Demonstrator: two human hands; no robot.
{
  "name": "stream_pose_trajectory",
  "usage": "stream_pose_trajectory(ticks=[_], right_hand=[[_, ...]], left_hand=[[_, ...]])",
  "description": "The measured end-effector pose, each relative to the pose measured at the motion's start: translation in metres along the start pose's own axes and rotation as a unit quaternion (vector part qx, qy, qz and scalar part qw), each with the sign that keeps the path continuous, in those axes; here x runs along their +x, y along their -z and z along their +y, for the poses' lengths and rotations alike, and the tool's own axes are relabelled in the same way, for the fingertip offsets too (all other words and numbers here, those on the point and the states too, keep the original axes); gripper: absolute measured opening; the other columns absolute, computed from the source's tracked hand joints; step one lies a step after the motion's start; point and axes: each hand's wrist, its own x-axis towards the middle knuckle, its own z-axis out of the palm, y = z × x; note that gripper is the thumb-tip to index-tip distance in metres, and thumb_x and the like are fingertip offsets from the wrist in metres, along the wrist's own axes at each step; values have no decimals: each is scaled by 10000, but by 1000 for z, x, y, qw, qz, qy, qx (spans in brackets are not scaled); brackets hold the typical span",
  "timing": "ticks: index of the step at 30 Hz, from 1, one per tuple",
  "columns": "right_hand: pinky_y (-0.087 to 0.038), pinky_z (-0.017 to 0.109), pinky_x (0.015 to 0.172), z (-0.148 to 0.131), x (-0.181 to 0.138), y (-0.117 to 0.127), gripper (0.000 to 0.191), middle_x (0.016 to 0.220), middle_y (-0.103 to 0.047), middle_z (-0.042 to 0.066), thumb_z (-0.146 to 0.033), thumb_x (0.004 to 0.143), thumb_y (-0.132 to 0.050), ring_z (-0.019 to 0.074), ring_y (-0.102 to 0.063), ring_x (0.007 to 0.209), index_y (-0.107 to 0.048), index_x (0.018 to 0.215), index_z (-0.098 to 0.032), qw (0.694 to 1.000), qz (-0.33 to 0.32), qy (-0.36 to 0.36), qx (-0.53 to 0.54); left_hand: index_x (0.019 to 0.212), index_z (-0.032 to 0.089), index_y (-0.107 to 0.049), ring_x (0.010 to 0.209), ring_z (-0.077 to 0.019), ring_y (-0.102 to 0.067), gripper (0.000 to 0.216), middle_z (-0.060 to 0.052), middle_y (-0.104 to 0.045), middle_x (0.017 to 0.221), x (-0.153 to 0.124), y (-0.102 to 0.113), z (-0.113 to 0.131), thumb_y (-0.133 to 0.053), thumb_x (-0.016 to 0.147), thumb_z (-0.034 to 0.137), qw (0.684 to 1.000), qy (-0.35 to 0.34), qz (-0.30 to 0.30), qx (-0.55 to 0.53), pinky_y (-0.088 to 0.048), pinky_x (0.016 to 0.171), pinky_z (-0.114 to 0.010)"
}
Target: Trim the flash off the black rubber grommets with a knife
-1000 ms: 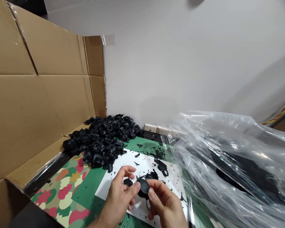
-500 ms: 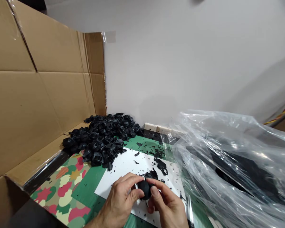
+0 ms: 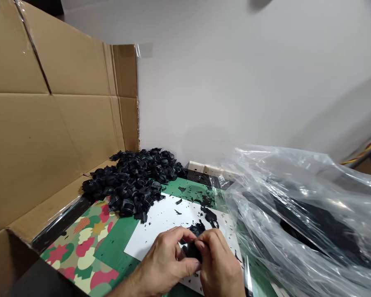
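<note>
1. My left hand (image 3: 167,258) and right hand (image 3: 221,268) are close together low in the view. The fingertips of both are curled in and pinching one small black moulded piece (image 3: 192,251).
2. That piece is held just above the white paper sheet (image 3: 156,220) on the worktop. My fingers cover most of it, so I cannot tell which way it is turned.
3. I judge the step in hand to be fingertip work on this one piece. My thumbs and forefingers meet at its upper edge, as if picking or rubbing something off it.
4. Loose black scraps and shavings (image 3: 207,215) lie on the sheet just beyond my fingers, and finer bits lie over the green mat (image 3: 114,243).
5. A heap of black ribbed parts (image 3: 132,181) sits further back on the left, against the brown cardboard wall (image 3: 49,132).
6. A large crumpled clear plastic bag (image 3: 299,206) with dark contents fills the right side, near my right hand but not touching it.
7. The next move calls for one hand to keep a steady pinch while the other works the edge. The piece is small and dark, so I would need to turn it to see it properly.
</note>
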Motion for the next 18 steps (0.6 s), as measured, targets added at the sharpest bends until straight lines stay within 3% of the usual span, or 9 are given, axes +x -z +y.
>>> stream_pose_trajectory(ticks=[3,7,9,12,15,18], right_hand=[[-340,244,535,-5,4,3,318,622,-478,-39,-391,936,-371,134,-454,523,-469,677,-235,998,-20,-38,43],[-348,257,501,-2,17,8,304,550,-493,-27,-451,833,-418,157,-456,497,-454,609,-249,992,-53,-114,24],[-377,274,485,7,33,18,292,544,-542,1,-486,774,-410,183,-502,493,-464,604,-255,981,-84,-175,-20],[-406,298,457,23,56,39,341,633,-621,63,-524,785,-359,216,-565,506,-491,642,-245,968,-72,-232,-58],[-412,292,480,33,61,50,361,546,-566,12,-566,782,-385,223,-578,525,-506,645,-255,966,-92,-230,-78],[-419,285,512,37,44,46,356,505,-546,-22,-543,820,-375,202,-554,507,-532,654,-271,966,-107,-219,-84]], left_hand=[[952,160,-614,531,-98,-418,307,75,-474,583,2,-3,-5,-627,648,117,996,-7,5,-89,-307,476,-191],[831,149,-651,570,-114,-461,170,35,-515,616,-5,-8,-12,-572,688,103,997,-44,53,-38,-348,520,-209],[772,146,-666,550,-117,-487,157,25,-535,602,-11,-8,-16,-556,677,86,998,-48,32,-32,-365,525,-216],[723,152,-669,506,-116,-509,132,29,-552,542,-14,-4,-22,-586,642,88,991,-22,-14,-128,-368,505,-214],[815,168,-700,593,-125,-511,267,14,-597,649,-6,4,-26,-704,556,105,975,-9,49,-218,-386,547,-208],[773,186,-744,691,-134,-504,327,-6,-608,805,4,10,-29,-773,465,81,969,-49,112,-213,-377,574,-197]])
